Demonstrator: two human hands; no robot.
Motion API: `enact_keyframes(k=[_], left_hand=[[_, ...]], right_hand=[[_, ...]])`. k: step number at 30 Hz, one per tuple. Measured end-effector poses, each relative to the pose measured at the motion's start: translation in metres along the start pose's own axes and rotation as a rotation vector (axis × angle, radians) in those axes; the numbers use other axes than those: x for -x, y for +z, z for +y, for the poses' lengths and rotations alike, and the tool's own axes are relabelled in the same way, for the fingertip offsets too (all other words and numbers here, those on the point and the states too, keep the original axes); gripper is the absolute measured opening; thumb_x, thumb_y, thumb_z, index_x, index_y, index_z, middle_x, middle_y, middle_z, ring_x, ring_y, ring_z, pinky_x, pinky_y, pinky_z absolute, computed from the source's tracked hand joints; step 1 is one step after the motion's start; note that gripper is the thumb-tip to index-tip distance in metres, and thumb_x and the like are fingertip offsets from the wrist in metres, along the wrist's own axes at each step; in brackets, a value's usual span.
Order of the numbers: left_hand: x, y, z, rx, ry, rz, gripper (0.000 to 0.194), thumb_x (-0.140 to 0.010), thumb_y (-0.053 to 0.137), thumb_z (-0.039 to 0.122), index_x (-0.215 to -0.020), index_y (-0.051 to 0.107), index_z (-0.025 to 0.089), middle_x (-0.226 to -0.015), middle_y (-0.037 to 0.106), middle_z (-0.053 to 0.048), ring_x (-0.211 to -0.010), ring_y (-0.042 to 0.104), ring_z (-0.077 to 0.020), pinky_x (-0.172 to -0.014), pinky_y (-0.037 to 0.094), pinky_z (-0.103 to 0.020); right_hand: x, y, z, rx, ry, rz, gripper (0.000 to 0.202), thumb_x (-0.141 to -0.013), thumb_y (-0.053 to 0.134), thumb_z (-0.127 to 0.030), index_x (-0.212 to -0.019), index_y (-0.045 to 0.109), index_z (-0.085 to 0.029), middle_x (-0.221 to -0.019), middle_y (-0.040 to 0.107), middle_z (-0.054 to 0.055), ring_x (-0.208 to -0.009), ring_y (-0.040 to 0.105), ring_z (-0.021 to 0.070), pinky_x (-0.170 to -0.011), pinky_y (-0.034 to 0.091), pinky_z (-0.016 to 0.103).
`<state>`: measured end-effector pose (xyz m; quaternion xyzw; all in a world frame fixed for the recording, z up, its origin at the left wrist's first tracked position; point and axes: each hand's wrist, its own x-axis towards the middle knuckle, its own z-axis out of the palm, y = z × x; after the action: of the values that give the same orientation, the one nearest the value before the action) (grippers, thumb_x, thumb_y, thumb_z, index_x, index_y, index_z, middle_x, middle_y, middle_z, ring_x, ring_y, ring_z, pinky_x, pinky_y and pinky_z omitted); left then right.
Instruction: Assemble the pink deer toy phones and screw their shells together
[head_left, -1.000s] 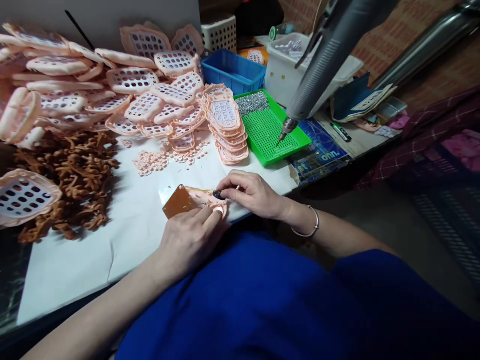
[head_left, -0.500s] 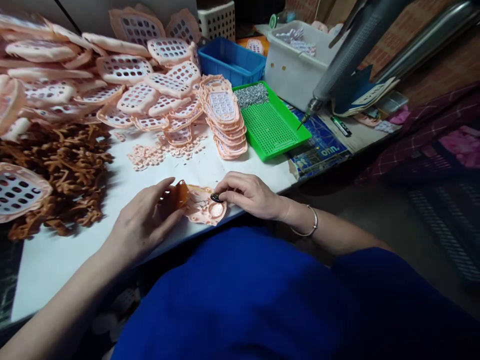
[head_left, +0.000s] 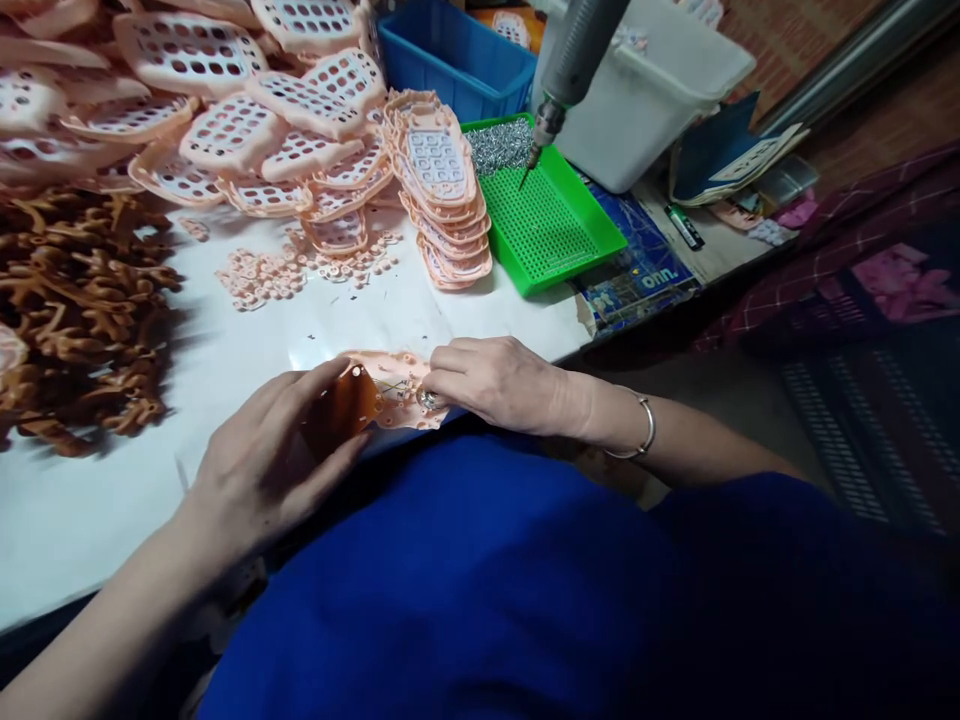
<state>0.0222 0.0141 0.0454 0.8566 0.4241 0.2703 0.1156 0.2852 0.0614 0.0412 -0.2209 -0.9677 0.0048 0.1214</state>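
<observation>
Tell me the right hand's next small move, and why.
Probably ease the small round part down onto the pink shell: the right hand has it pinched at the shell's right end, while the left hand holds the brown board at the other. Fingers hide whether it is seated.

A white-topped worktable [head_left: 247, 345] runs from 9 o'clock through 12 to about 2, its near edge slanting upward to the right. At 2 o'clock stands a reddish-brown, brick-patterned wall [head_left: 799, 35], crossed by a slanting metal pipe [head_left: 866, 55]. Light falls brightest on the tabletop, while the grey floor [head_left: 724, 385] at 3 o'clock lies in deep shadow beside a dark slotted crate [head_left: 847, 430].
</observation>
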Motion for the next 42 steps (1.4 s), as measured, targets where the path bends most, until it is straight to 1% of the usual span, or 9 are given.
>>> enact_keyframes(k=[5,10,17,23,30,33,36,39,42], left_hand=[[0.004,0.008,0.0,0.011,-0.051,0.007,0.057,-0.094,0.061,0.041,-0.147,0.044,0.032,-0.092,0.064,-0.003,-0.075,0.064,-0.02,-0.067,0.054,-0.03],[0.008,0.014,-0.002,-0.014,-0.017,0.062,0.061,-0.093,0.063,0.035,-0.15,0.041,0.03,-0.093,0.061,-0.004,-0.077,0.064,-0.0206,-0.069,0.053,-0.03],[0.008,0.021,0.001,-0.117,0.007,0.099,0.064,-0.092,0.065,0.032,-0.15,0.04,0.024,-0.085,0.055,-0.003,-0.071,0.059,-0.0207,-0.063,0.048,-0.03],[0.003,0.028,-0.002,-0.168,-0.028,0.184,0.065,-0.09,0.069,0.037,-0.149,0.044,0.024,-0.088,0.061,-0.005,-0.072,0.062,-0.0217,-0.064,0.049,-0.03],[0.001,0.029,-0.001,-0.211,-0.096,0.21,0.06,-0.091,0.067,0.04,-0.146,0.046,0.028,-0.089,0.063,-0.006,-0.076,0.065,-0.0236,-0.067,0.053,-0.034],[0.005,0.026,-0.001,-0.132,-0.159,0.146,0.058,-0.092,0.065,0.041,-0.145,0.044,0.031,-0.093,0.064,-0.006,-0.079,0.067,-0.0248,-0.071,0.056,-0.038],[0.009,0.024,-0.003,-0.033,-0.221,0.153,0.06,-0.091,0.066,0.043,-0.146,0.042,0.035,-0.101,0.066,-0.007,-0.077,0.068,-0.0233,-0.072,0.059,-0.04],[0.009,0.02,-0.001,0.02,-0.244,0.157,0.06,-0.09,0.067,0.042,-0.144,0.042,0.037,-0.111,0.065,-0.007,-0.076,0.068,-0.0212,-0.074,0.06,-0.041],[0.003,0.014,0.003,0.024,-0.256,0.133,0.056,-0.09,0.068,0.041,-0.14,0.046,0.033,-0.11,0.065,-0.007,-0.075,0.067,-0.0197,-0.076,0.06,-0.041]], right_hand=[[-0.004,0.003,0.003,0.046,-0.035,-0.007,0.035,-0.107,0.031,-0.017,-0.095,0.064,-0.013,-0.081,0.056,0.004,-0.075,0.047,0.0165,-0.063,0.035,0.029],[-0.006,0.003,0.009,0.036,-0.055,-0.056,0.033,-0.107,0.032,-0.018,-0.1,0.064,-0.013,-0.085,0.058,0.004,-0.078,0.049,0.0164,-0.064,0.036,0.029],[-0.014,-0.006,0.009,0.023,-0.102,-0.146,0.028,-0.104,0.039,-0.012,-0.089,0.063,-0.013,-0.081,0.057,0.003,-0.074,0.049,0.0159,-0.063,0.034,0.029],[-0.022,0.005,0.025,-0.02,-0.058,-0.166,0.026,-0.104,0.041,-0.018,-0.1,0.066,-0.012,-0.086,0.057,0.005,-0.079,0.051,0.0161,-0.069,0.038,0.028],[-0.028,0.009,0.038,-0.284,0.01,-0.178,0.015,-0.1,0.053,-0.019,-0.101,0.066,-0.012,-0.091,0.059,0.005,-0.085,0.054,0.0151,-0.075,0.042,0.026],[-0.029,0.003,0.041,-0.418,0.056,-0.199,0.014,-0.099,0.056,-0.016,-0.104,0.067,-0.01,-0.094,0.061,0.006,-0.086,0.055,0.0142,-0.078,0.043,0.024],[-0.03,-0.004,0.041,-0.475,0.069,-0.226,0.017,-0.099,0.055,-0.014,-0.107,0.069,-0.01,-0.095,0.063,0.007,-0.087,0.057,0.0136,-0.078,0.042,0.023],[-0.034,-0.011,0.034,-0.402,0.12,-0.279,0.016,-0.098,0.057,-0.016,-0.107,0.07,-0.011,-0.097,0.065,0.007,-0.089,0.058,0.0151,-0.072,0.039,0.024],[-0.04,-0.017,0.025,-0.231,0.173,-0.352,0.015,-0.099,0.056,-0.017,-0.102,0.071,-0.013,-0.098,0.066,0.008,-0.087,0.058,0.0172,-0.06,0.026,0.028]])
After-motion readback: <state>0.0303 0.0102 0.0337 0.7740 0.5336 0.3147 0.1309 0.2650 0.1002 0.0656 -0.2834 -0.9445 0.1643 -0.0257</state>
